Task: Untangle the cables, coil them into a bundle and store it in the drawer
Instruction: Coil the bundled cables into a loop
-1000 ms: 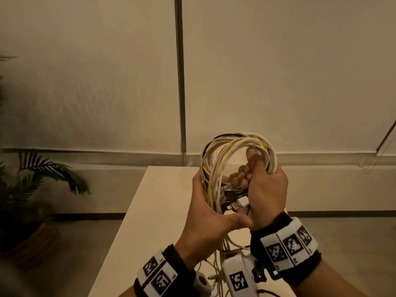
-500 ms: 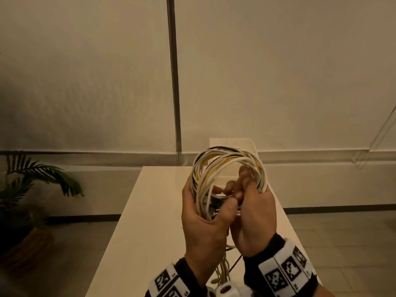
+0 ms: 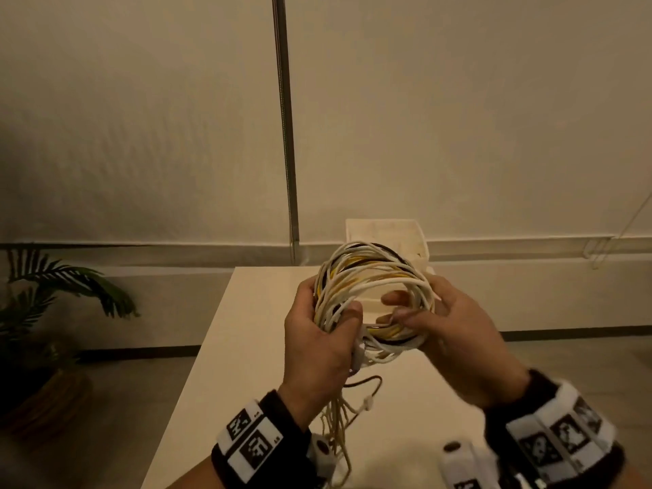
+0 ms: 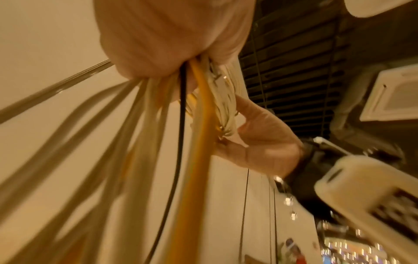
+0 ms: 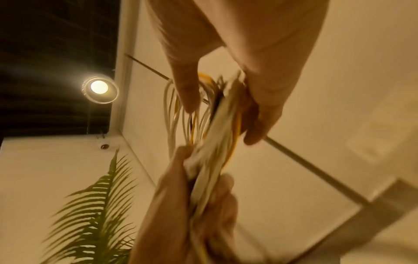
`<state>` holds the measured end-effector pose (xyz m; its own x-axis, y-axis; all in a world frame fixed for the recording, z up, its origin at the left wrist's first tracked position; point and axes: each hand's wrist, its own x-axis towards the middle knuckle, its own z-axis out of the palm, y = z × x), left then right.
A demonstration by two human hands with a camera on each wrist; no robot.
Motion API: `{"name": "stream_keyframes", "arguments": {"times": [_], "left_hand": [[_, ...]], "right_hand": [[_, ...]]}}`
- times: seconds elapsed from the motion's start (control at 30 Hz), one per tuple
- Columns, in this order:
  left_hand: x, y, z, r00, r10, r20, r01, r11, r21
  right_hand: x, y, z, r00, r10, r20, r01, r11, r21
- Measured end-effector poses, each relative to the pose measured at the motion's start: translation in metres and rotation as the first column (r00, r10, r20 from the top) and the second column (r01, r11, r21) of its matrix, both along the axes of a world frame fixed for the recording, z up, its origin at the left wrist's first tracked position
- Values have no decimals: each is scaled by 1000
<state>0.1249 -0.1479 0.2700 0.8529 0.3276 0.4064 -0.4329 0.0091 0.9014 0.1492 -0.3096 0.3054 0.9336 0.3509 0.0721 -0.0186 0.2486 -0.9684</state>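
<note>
Left hand (image 3: pixel 319 342) grips the left side of the cable coil (image 3: pixel 374 277), thumb across the front, fingers curled round the strands; the left wrist view confirms it, with white, yellow and one black strand running out of the fist (image 4: pixel 158 44). The coil is held upright in the air above the surface (image 3: pixel 247 347), not touching it, a round loop of mostly white cables with some yellow and dark ones. Loose cable ends (image 3: pixel 338 421) hang below the left hand toward the near edge of the surface. Right hand (image 3: pixel 458 333) holds the right side of the coil, its fingers hooked through the loop from inside and the thumb outside; the right wrist view shows the bunch pinched between thumb and fingers (image 5: pixel 264 107), blurred. Beyond the coil, at the far end of the surface, stands a white box-like unit (image 3: pixel 384 231), partly hidden; cannot tell if it is the drawer. A potted plant (image 3: pixel 53 294) stands on the floor far left, well apart from the surface. Both wrists carry marker bands.
</note>
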Motion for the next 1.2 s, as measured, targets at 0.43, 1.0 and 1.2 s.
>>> {"name": "stream_keyframes", "arguments": {"times": [0.43,1.0,1.2], "left_hand": [[17,45,35,971,-222,-84,225,746,626],[45,41,77,872,-292,-392,468,271,841],[41,42,70,856,-253,-451,517,397,759]], "right_hand": [[37,-1,79,821,555,136,-113,391,-914],[37,24,41,855,442,271,-29,563,-826],[26,16,30,869,395,296,-31,643,-766]]}}
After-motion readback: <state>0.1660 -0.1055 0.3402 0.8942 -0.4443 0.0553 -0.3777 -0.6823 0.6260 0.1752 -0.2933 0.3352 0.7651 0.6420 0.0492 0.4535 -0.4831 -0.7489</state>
